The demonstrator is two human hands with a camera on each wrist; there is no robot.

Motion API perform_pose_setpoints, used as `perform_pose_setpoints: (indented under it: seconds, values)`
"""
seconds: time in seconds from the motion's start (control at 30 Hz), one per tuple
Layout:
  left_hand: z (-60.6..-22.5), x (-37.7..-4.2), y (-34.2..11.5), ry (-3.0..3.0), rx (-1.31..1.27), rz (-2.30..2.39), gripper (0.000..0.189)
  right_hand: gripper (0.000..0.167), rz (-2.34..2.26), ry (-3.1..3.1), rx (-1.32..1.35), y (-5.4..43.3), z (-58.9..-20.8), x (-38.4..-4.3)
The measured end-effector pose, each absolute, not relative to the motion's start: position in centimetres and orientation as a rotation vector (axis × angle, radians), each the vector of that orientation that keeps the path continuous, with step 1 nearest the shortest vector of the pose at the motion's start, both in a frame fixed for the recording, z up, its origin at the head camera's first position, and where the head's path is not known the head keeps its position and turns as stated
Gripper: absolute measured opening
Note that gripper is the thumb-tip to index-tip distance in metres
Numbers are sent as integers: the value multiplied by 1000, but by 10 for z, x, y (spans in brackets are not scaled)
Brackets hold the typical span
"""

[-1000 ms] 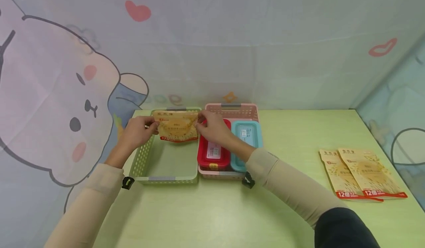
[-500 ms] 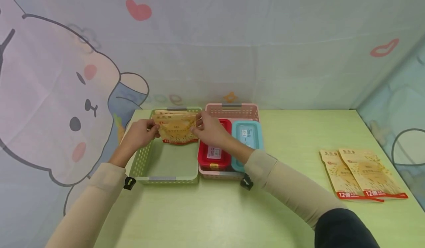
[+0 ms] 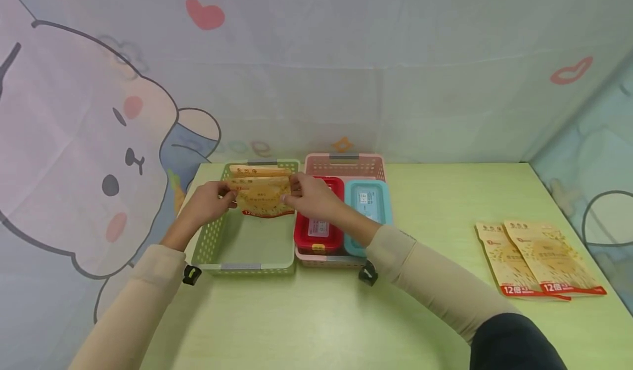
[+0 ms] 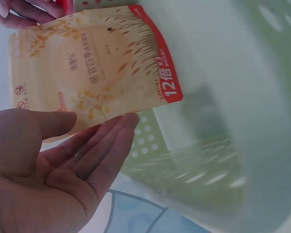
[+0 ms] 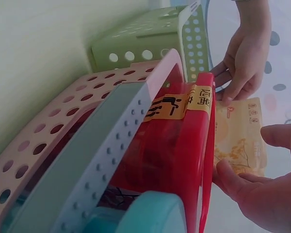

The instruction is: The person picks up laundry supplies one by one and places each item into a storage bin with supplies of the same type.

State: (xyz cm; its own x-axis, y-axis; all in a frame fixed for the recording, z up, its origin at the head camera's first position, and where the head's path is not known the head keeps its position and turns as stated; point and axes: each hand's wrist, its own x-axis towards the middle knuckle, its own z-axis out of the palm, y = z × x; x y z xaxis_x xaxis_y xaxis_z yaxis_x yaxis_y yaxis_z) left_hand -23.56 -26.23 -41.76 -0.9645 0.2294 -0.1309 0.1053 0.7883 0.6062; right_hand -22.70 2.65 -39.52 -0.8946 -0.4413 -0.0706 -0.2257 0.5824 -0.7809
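My left hand [image 3: 210, 198] pinches the left edge of a yellow pouch [image 3: 264, 198] with a red bottom band. At the opposite edge, my right hand [image 3: 312, 195] holds it between thumb and fingers. The pouch stands upright in the back half of the green basket [image 3: 242, 267], its printed front toward me. Behind it shows the top strip of a second yellow pouch [image 3: 259, 170], the rest hidden. In the left wrist view the thumb lies on the printed face of the pouch [image 4: 97, 68], with fingers behind. The right wrist view shows both hands at its opposite edges.
A pink basket [image 3: 346, 165] stands against the green one's right side. It holds a red lidded box [image 3: 318, 241], partly under my right hand, and a turquoise lidded box [image 3: 368, 197]. Farther right, two matching pouches [image 3: 554, 254] overlap on the table [image 3: 430, 205]. A printed curtain hangs behind.
Both hands have brought the pouch slightly toward me, and its top edge has come lower. The second pouch's top behind it now shows separately. The boxes and the pouches at right have stayed put.
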Motion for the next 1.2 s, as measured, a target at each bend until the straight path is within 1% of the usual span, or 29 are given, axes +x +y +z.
perform_pose_setpoints:
  seconds: [0.33,0.5,0.87,0.97,1.2]
  values:
    - [-405,-229,-268,2812,342,838,34,52,-1219,2564,-569,30,-395,-226]
    - [-399,-227,-268,2821,355,820,36,49,-1245,2565,-572,31,-396,-226]
    - [-378,-220,-262,2825,323,834,51,49,-1261,2560,-642,37,-390,-223]
    - [-369,-217,-258,2848,316,804,53,51,-1247,2573,-662,41,-391,-224]
    - [-353,-208,-248,2886,361,720,61,68,-1121,2633,-736,52,-391,-223]
